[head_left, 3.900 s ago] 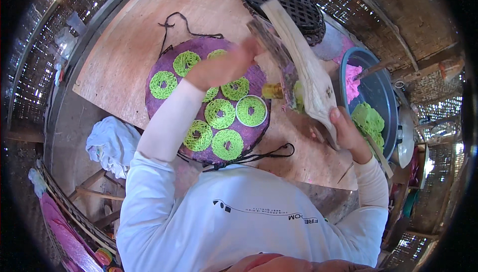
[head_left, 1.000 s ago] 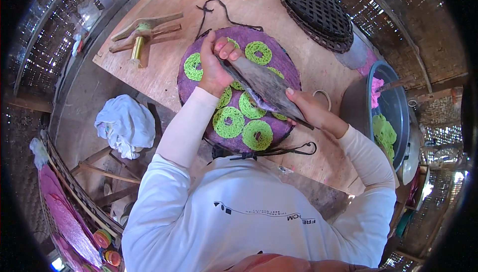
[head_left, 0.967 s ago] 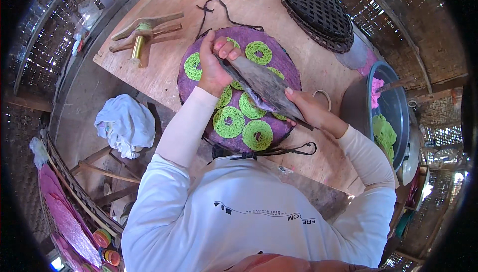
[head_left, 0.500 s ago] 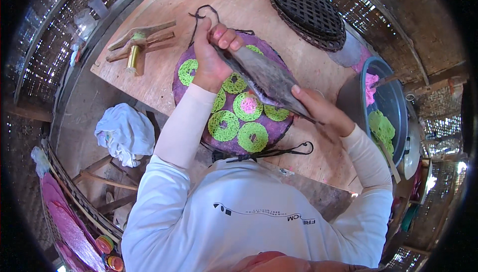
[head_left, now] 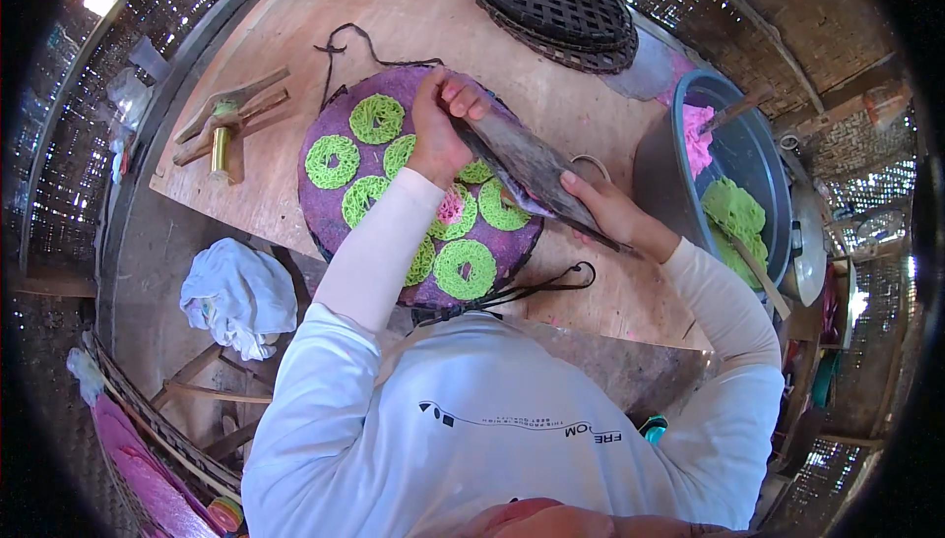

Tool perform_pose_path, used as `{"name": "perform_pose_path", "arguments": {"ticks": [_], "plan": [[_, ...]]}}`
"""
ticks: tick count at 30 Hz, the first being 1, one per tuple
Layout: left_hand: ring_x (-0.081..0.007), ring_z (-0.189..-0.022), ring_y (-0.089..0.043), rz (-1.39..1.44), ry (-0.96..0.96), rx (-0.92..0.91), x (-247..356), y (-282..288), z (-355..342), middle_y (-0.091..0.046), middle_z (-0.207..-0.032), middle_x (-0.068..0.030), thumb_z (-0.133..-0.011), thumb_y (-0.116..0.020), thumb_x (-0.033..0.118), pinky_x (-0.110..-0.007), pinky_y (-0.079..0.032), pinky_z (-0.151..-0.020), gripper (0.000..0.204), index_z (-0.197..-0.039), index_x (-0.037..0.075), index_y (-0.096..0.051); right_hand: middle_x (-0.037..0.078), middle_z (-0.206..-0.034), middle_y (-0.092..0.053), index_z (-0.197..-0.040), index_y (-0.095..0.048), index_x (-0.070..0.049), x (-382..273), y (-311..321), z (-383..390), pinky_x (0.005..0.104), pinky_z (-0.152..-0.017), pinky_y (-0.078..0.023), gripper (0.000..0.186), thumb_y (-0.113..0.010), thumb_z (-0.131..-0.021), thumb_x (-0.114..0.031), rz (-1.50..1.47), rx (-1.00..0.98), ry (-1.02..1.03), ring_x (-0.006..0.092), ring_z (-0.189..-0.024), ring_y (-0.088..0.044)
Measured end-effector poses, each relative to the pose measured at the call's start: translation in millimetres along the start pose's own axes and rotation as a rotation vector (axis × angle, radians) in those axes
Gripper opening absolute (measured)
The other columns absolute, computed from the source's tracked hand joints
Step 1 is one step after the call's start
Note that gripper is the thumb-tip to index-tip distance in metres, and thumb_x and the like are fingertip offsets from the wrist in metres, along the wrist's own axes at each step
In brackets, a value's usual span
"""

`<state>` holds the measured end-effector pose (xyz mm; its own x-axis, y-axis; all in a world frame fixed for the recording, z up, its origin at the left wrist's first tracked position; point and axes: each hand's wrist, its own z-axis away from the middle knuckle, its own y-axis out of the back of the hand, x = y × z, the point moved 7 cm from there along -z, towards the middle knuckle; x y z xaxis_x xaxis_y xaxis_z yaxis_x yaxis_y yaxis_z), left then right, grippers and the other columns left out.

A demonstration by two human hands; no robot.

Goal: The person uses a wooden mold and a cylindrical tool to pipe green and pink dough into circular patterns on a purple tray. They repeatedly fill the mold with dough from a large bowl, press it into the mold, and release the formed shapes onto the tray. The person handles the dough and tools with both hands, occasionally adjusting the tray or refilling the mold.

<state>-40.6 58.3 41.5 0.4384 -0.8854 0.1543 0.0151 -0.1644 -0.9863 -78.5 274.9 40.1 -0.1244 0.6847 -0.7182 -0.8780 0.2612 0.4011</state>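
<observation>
My left hand [head_left: 443,129] is closed round the upper-left end of a long, weathered wooden press [head_left: 532,164]; my right hand [head_left: 615,213] grips its lower-right end. The press is tilted over a round purple mat [head_left: 333,223] bearing several lacy green rings [head_left: 463,267]. A pink lacy patch [head_left: 448,203] shows in the middle of one ring, under the press. A white hoop [head_left: 589,164] lies just behind my right hand. A second wooden tool [head_left: 212,125] with a brass-coloured cylinder [head_left: 220,149] rests at the left of the plywood table [head_left: 256,46].
Stacked dark woven trays [head_left: 546,1] are at the back. A large grey basin [head_left: 778,193] at right holds pink dough [head_left: 697,144], green dough [head_left: 733,213] and sticks. A white cloth [head_left: 236,297] sits lower left, near pink sheets [head_left: 138,459].
The second wooden tool, between my hands earlier, now lies at left while I grip the dark press. A pink patch has appeared inside a green ring. The view has shifted slightly.
</observation>
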Motion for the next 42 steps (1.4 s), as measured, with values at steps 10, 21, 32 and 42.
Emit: {"name": "perform_pose_path", "arguments": {"ticks": [10,21,32,42], "plan": [[-0.0134,-0.049,-0.037,-0.027,-0.005,0.050,2,33,-4,-0.030,-0.045,0.0053,-0.085,-0.047,0.033,-0.028,-0.034,-0.055,0.036,-0.054,0.020,-0.033,0.009,-0.048,-0.051,-0.062,-0.059,0.003,-14,7,0,0.0305,-0.046,-0.044,0.075,-0.039,-0.081,-0.068,0.153,0.062,0.039,0.0166,-0.045,-0.054],[-0.0173,-0.052,-0.035,-0.136,0.023,-0.165,38,-92,4,-0.034,-0.047,0.0002,-0.087,-0.045,0.041,-0.029,-0.034,-0.054,0.039,-0.062,0.011,-0.044,0.008,-0.059,-0.056,-0.073,-0.061,0.003,-53,14,12,0.0284,-0.048,-0.043,0.075,-0.040,-0.079,-0.069,-0.048,0.078,0.227,0.0147,-0.050,-0.054],[-0.0136,-0.047,-0.036,-0.117,-0.094,0.018,62,-6,-30,-0.030,-0.045,0.0050,-0.086,-0.048,0.031,-0.027,-0.033,-0.050,0.031,-0.060,0.017,-0.037,0.008,-0.051,-0.053,-0.060,-0.059,0.001,-50,10,-45,0.0289,-0.046,-0.042,0.079,-0.035,-0.079,-0.072,0.148,0.105,-0.014,0.0162,-0.047,-0.053],[-0.0133,-0.045,-0.035,-0.061,-0.103,0.107,70,23,-40,-0.029,-0.043,0.0047,-0.086,-0.046,0.030,-0.026,-0.033,-0.048,0.032,-0.058,0.018,-0.035,0.008,-0.045,-0.050,-0.053,-0.058,0.002,-65,1,-49,0.0323,-0.044,-0.041,0.083,-0.034,-0.077,-0.074,0.152,0.109,-0.035,0.0171,-0.042,-0.051]]}}
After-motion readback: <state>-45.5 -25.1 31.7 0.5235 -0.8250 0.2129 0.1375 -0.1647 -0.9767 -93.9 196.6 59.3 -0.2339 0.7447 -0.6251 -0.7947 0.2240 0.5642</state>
